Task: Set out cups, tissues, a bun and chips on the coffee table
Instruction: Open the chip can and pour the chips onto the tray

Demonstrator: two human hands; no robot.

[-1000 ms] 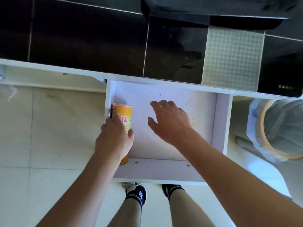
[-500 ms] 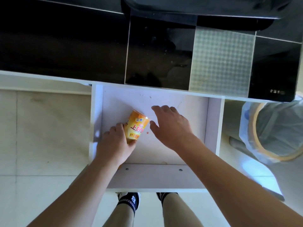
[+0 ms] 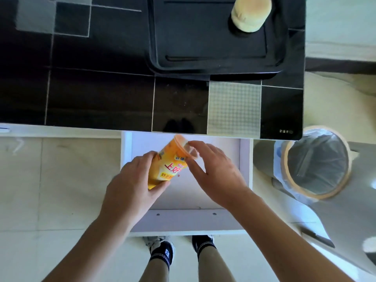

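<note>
Chips can [image 3: 169,163], flat in the open drawer [image 3: 187,219] one second ago, is now lifted clear and tilted, lid toward 1 o'clock; left hand [image 3: 133,187] clenches its lower body, right hand [image 3: 212,173] touches the lid end with relaxed fingers. Retrieval looks done; carrying to the coffee table [image 3: 101,94] at 12 o'clock remains, where the bun [image 3: 251,14] sits on a black tray [image 3: 203,47].

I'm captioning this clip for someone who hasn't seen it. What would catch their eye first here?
The orange chip can, tilted over the open white drawer: the left hand grips its lower end while the right hand touches its lid end. Next, the pale bun on the black tray at the top, and the lined bin to the right.
</note>
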